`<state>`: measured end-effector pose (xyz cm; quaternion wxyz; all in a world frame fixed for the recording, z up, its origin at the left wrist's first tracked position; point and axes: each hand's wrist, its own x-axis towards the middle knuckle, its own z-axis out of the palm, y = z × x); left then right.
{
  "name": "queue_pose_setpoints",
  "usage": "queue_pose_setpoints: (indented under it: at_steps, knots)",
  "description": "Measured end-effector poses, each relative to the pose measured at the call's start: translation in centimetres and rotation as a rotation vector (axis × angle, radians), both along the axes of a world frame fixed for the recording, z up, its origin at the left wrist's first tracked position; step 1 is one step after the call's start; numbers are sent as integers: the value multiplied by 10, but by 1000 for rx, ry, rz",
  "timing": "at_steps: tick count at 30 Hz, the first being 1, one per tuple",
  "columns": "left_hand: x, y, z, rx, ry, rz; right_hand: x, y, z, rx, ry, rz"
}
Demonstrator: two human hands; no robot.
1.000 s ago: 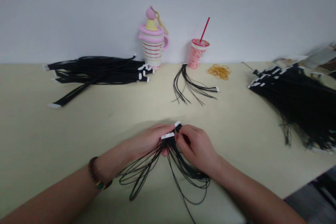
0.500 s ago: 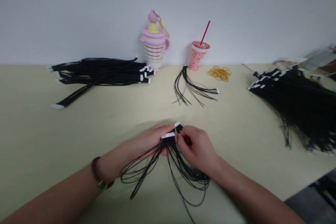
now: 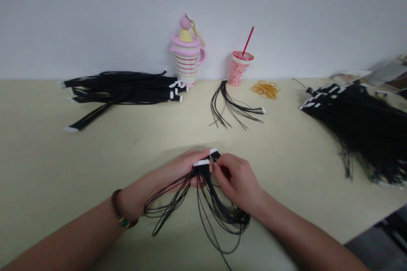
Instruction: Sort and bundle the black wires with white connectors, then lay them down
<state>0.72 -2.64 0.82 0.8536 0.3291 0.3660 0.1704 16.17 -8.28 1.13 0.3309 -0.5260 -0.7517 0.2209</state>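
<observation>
My left hand (image 3: pixel 179 170) and my right hand (image 3: pixel 237 180) meet at the middle of the cream table (image 3: pixel 63 165), both closed on one bunch of thin black wires with white connector ends (image 3: pixel 203 164). The white ends stick up between my fingertips. The wires' loose loops (image 3: pixel 219 214) trail down toward me across the table. A beaded bracelet (image 3: pixel 118 216) sits on my left wrist.
A stack of bundled black wires (image 3: pixel 124 89) lies at the back left, a large heap (image 3: pixel 359 123) at the right. A small loose bunch (image 3: pixel 232 108) lies mid-back, by yellow rubber bands (image 3: pixel 265 89), a pink striped mug (image 3: pixel 187 57) and a straw cup (image 3: pixel 240 67).
The hands stay together on the bunch; the trailing wire loops have shifted slightly left and drawn in. The view has tilted a little.
</observation>
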Motion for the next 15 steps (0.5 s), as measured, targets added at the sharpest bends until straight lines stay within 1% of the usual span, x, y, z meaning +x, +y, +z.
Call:
queue_pose_setpoints:
  at_steps: [3,9,12,15]
  knots:
    - [0,0,2,23,-4,-7,0,0,0,-3,-10,-12]
    - [-1,-2,3,128,42,-29,-1,1,0,0,-22,-28]
    - [0,-5,2,178,56,-41,0,0,1,-4,-30,-11]
    - [0,-7,-1,256,109,-21,0,0,3,-6,-52,0]
